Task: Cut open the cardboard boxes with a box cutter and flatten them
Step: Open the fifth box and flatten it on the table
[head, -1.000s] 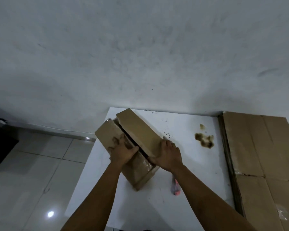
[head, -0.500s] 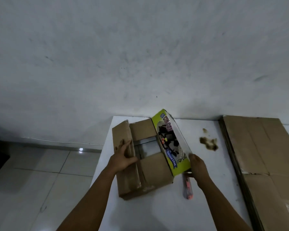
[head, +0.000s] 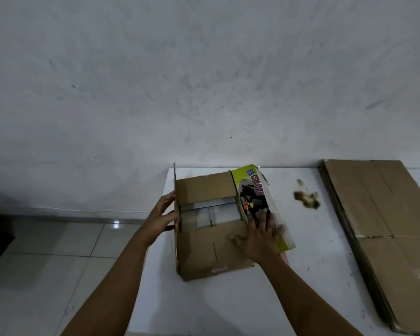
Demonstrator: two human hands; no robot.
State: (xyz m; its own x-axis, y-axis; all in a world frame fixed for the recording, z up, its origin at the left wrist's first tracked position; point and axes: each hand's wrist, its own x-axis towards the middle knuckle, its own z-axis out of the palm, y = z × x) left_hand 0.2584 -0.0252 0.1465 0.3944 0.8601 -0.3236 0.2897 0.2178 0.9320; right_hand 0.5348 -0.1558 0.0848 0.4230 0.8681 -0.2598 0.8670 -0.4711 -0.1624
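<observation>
Cardboard box [head: 211, 248], one only, opened out on the white surface [head: 228, 304] near its far left corner, close to the grey wall [head: 204, 81]. Flaps spread: a brown flap at the far side, a brown flap at the near side, a left flap [head: 175, 214] standing upright on edge, a right flap [head: 260, 204] printed in yellow-green with dark graphics, tilted outward. Between the brown flaps, an opening showing pale panels; whether anything lies inside cannot be told.

Left hand [head: 159, 218] against the outer face of the upright left flap, fingers straight and spread, palm toward the cardboard, gripping nothing. Right hand [head: 258, 235] laid flat, fingers straight and splayed, pressing across the seam where the near brown flap meets the printed flap. Box thus between the two hands, both forearms reaching in from the near edge.

Just under the right wrist, beside the box's near right corner, a small pink sliver [head: 285, 258], too hidden to identify.

One stack of flattened cardboard [head: 383, 229] along the right of the surface, well apart from the box. One brown stain [head: 307, 198] on the surface between box and stack. Tiled floor [head: 46, 263] to the left.
</observation>
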